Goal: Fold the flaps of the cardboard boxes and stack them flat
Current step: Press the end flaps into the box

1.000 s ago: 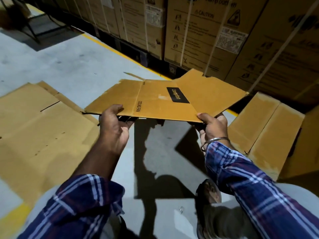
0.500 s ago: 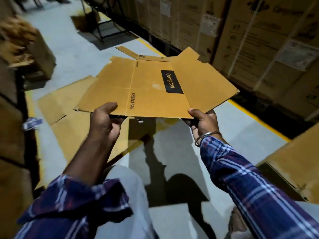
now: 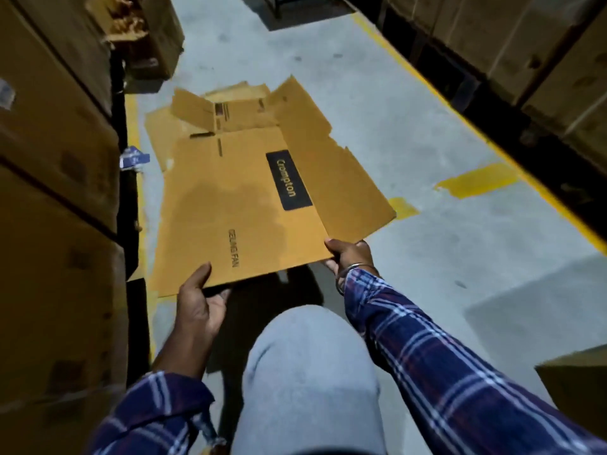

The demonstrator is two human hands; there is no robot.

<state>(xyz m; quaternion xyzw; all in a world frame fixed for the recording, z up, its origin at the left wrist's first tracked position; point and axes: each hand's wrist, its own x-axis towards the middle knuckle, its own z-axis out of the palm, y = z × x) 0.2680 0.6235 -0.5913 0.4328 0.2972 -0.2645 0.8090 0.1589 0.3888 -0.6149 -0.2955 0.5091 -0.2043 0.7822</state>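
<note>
A flattened cardboard box is held by its near edge above the concrete floor. The near-left corner is pinched by the left hand, thumb on top. The near-right edge is pinched by the right hand. More flattened cardboard lies on the floor beneath the far end.

Flattened brown cardboard box is held above the grey concrete floor, left hand at its near left edge, right hand at its near right corner. Beyond and beneath it, flat brown cardboard sheets lie on the floor. Stacked brown cartons stand left; further stacked cartons stand right, behind a painted yellow floor line.
</note>
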